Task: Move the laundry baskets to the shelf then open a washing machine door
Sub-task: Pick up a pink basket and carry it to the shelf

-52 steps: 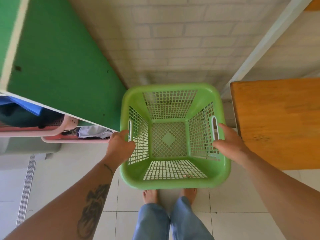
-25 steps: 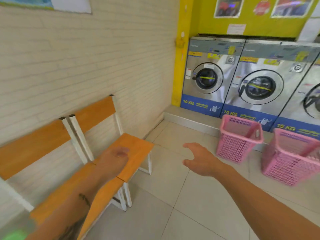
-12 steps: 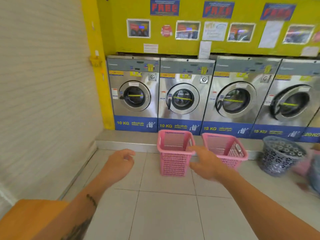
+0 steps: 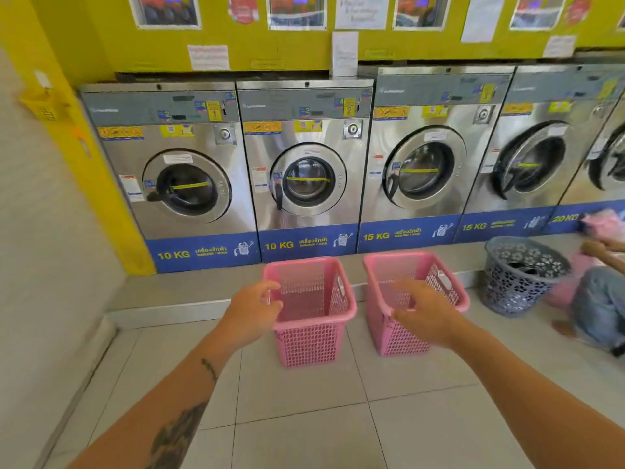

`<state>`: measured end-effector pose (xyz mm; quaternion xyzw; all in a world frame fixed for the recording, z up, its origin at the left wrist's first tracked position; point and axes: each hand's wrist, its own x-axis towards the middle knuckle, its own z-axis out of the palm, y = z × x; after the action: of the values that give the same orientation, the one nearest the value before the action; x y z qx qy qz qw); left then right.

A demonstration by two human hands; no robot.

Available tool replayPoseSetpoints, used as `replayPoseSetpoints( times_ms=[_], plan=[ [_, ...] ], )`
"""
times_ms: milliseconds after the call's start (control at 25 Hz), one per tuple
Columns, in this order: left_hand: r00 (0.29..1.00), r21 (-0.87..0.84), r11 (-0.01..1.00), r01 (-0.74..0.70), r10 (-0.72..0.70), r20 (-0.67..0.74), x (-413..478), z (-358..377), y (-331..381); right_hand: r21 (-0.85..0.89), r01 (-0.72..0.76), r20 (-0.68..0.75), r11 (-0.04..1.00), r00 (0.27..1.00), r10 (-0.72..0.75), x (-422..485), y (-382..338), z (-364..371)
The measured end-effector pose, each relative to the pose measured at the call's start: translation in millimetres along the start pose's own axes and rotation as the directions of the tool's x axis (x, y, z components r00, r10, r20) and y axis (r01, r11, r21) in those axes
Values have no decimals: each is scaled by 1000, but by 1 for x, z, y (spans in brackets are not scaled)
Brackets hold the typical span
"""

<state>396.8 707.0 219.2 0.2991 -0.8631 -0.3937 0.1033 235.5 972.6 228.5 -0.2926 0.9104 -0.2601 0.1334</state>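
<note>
Two empty pink laundry baskets stand on the tiled floor in front of a row of steel washing machines. My left hand [image 4: 252, 311] is open, fingers spread, at the left rim of the left pink basket [image 4: 313, 336]. Over the near left rim of the right pink basket [image 4: 411, 270] my right hand [image 4: 424, 311] is open too. Neither hand grips anything. The leftmost washing machine door [image 4: 186, 186] and the door beside it [image 4: 307, 179] look closed. The shelf is out of view.
A grey round basket [image 4: 517, 275] stands at the right, beside a person [image 4: 598, 299] crouching on the floor. A raised step [image 4: 176, 292] runs under the machines. A white wall [image 4: 37, 248] bounds the left side. Bare tiles lie between me and the baskets.
The green basket has left my hands. I have turned from the shelf and bench toward the washing machines and come closer; both empty hands now reach the pink baskets.
</note>
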Motion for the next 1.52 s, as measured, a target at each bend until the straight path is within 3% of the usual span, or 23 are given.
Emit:
replayPoseSetpoints(
  times_ms=[200, 400, 600, 920, 1200, 1400, 1520],
  plan=[
    [994, 37, 999, 27, -31, 106, 125, 59, 7, 2, -34, 42, 999, 999, 34, 142, 47, -23],
    [966, 130, 967, 218, -233, 113, 222, 96, -24, -73, -7, 176, 997, 984, 20, 266, 65, -24],
    [938, 258, 908, 330, -346, 18, 306, 102, -46, -114, -9, 254, 993, 966, 38, 378, 68, 22],
    [876, 476, 822, 313, -444, 191, 472, 147, -166, -276, -143, 408, 950, 878, 251, 547, 113, 156],
    [776, 510, 736, 445, -601, 190, 547, 209, -284, -323, -273, 489, 906, 772, 407, 621, 182, 276],
    [739, 342, 748, 569, -647, 186, 563, 249, -345, -199, -384, 447, 902, 783, 432, 636, 231, 331],
    [747, 405, 718, 566, -655, 118, 565, 246, -355, -132, -353, 424, 926, 824, 375, 639, 230, 329]
  ],
)
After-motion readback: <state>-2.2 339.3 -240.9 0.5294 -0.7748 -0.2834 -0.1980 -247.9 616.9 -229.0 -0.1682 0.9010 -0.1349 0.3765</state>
